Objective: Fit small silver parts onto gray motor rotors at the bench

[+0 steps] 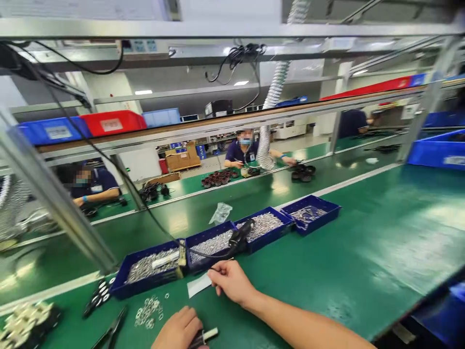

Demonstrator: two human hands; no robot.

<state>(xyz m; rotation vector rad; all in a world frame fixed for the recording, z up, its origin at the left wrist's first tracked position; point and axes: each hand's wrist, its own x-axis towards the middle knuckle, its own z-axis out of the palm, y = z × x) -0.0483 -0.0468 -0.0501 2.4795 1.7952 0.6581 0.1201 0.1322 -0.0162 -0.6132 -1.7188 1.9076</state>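
My left hand (179,329) is closed at the bottom edge, around a dark part with a pale rod (210,334) sticking out to the right. The rest of that part is hidden by my fingers. My right hand (232,283) is pinched above the green bench, its fingertips at the end of a white strip (199,286). A thin dark line shows by those fingers, but what they grip is unclear. Small pale rings (148,311) lie left of my hands, beside black-handled pliers (111,332). Just behind my right hand, a black corded tool (240,236) rests across the blue bins.
Blue bins (145,285) of small metal parts stand in a row. A clear plastic bag (220,213) lies behind them. At lower left are cream-coloured parts (27,324) and a black piece with white rings (98,296). Co-workers sit across the line, beyond a metal post (61,203).
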